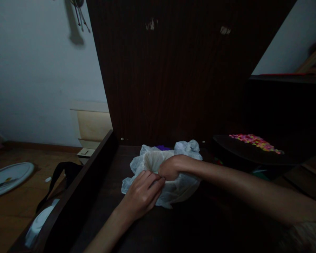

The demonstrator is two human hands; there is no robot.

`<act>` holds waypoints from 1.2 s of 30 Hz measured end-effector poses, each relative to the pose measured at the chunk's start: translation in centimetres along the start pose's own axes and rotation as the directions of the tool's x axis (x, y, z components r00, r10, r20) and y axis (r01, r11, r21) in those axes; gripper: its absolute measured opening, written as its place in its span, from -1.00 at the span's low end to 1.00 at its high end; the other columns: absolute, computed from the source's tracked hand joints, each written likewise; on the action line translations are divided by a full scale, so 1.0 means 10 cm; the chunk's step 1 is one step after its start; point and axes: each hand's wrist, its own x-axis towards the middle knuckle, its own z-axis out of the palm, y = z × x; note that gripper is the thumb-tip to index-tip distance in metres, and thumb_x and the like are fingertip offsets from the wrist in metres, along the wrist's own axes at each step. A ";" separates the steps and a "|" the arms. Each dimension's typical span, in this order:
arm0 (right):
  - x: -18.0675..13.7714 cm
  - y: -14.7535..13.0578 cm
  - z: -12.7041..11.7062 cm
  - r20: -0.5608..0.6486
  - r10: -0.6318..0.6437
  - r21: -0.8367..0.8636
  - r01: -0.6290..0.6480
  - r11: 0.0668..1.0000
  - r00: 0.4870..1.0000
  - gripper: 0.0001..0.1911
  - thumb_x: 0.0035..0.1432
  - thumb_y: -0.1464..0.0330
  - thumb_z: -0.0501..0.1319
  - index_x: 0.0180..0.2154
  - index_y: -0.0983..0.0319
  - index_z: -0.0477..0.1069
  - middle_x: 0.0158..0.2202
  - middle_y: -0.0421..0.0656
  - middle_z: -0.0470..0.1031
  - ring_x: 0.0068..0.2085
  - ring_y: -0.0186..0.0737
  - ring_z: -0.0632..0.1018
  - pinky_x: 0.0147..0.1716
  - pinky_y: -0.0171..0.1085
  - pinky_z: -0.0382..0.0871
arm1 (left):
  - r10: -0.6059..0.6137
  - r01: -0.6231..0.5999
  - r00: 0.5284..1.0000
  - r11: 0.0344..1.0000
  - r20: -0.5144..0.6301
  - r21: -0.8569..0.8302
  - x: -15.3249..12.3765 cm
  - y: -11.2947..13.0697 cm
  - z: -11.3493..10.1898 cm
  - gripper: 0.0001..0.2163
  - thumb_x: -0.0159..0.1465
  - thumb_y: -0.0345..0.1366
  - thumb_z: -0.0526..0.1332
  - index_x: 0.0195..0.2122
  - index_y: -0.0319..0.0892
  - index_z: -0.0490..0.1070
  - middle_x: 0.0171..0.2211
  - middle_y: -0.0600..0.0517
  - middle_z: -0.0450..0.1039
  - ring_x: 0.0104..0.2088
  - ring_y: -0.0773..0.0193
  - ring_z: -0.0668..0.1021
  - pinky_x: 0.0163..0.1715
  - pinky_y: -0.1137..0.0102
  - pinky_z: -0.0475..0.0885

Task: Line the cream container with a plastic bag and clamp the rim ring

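A white plastic bag [185,149] lies crumpled on a dark wooden surface [158,225], its mouth turned toward me. My left hand [143,191] pinches the near edge of the bag with its fingers closed on the plastic. My right hand [171,168] is curled at the bag's opening, fingers closed on the rim; its fingertips are hidden in the plastic. A bit of purple [163,147] shows behind the bag.
A tall dark wooden panel [173,70] rises behind the bag. A dark tray with small colourful pieces [255,141] sits at the right. On the floor at the left are a white round plate [7,177] and a black strap [64,170].
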 end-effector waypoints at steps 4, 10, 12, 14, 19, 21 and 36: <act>-0.24 -0.05 -0.19 -0.074 -0.109 -0.006 0.109 0.994 0.991 -0.75 0.05 0.60 0.29 -0.28 0.20 0.64 -0.42 -0.23 0.66 -0.45 -0.28 0.56 -0.44 -0.35 0.31 | -0.001 0.001 1.000 1.000 -0.001 0.020 0.01 0.00 0.01 -0.84 0.39 -0.47 0.17 -0.03 -0.26 0.45 -0.28 -0.07 0.53 -0.30 0.18 0.52 -0.28 0.27 0.49; -0.90 0.18 -0.17 -0.583 -0.080 0.143 0.199 0.970 0.808 -0.65 0.30 0.29 0.25 0.09 0.20 0.47 0.09 -0.06 0.55 0.10 -0.13 0.54 0.11 -0.16 0.35 | -0.004 0.005 1.000 1.000 -0.017 0.013 -0.02 -0.01 -0.02 -0.83 0.36 -0.49 0.19 -0.04 -0.25 0.44 -0.20 -0.11 0.53 -0.21 0.14 0.52 -0.19 0.22 0.48; -1.09 0.25 0.01 -0.691 0.023 0.206 0.167 0.964 0.722 -0.61 0.22 0.19 0.34 0.02 0.22 0.46 0.07 -0.04 0.52 0.08 -0.10 0.52 0.10 -0.13 0.36 | -0.001 0.002 1.000 1.000 -0.030 0.012 -0.05 -0.01 -0.03 -0.81 0.34 -0.50 0.20 -0.04 -0.25 0.45 -0.16 -0.13 0.52 -0.17 0.12 0.52 -0.14 0.20 0.47; -1.21 0.27 0.23 -0.729 0.113 0.257 0.118 0.959 0.675 -0.56 0.07 0.13 0.44 -0.08 0.20 0.47 -0.04 -0.07 0.52 -0.05 -0.10 0.53 -0.05 -0.15 0.42 | 0.000 0.000 0.999 1.000 -0.054 0.014 -0.08 -0.01 -0.03 -0.80 0.32 -0.52 0.22 -0.04 -0.25 0.45 -0.14 -0.14 0.52 -0.14 0.11 0.51 -0.10 0.18 0.46; -1.19 0.18 0.76 -0.756 0.124 0.260 0.121 0.958 0.643 -0.76 0.19 0.19 0.37 -0.21 0.20 0.47 -0.22 -0.12 0.53 -0.17 -0.16 0.53 -0.17 -0.23 0.41 | 0.000 0.001 0.993 1.000 -0.120 0.012 -0.14 0.01 -0.01 -0.81 0.30 -0.55 0.23 -0.08 -0.26 0.45 -0.17 -0.13 0.50 -0.14 0.13 0.51 -0.08 0.18 0.45; -1.12 0.11 0.89 -0.789 0.057 0.185 0.147 0.972 0.612 -0.83 0.33 0.26 0.24 -0.31 0.20 0.44 -0.34 -0.15 0.53 -0.24 -0.20 0.52 -0.20 -0.23 0.39 | -0.001 0.001 0.991 1.000 -0.134 0.005 -0.14 0.01 0.00 -0.82 0.29 -0.56 0.24 -0.10 -0.26 0.45 -0.17 -0.13 0.50 -0.15 0.13 0.51 -0.09 0.18 0.46; -0.69 0.02 1.40 -0.749 0.034 -0.088 -0.149 0.985 0.662 -0.89 0.12 0.49 0.15 -0.37 0.19 0.40 -0.43 -0.19 0.52 -0.40 -0.25 0.49 -0.39 -0.28 0.24 | -0.183 0.186 0.940 0.982 -0.289 -0.016 -0.19 -0.03 -0.08 -0.85 0.28 -0.56 0.21 -0.21 -0.18 0.43 -0.20 -0.07 0.49 -0.16 0.16 0.55 -0.15 0.25 0.49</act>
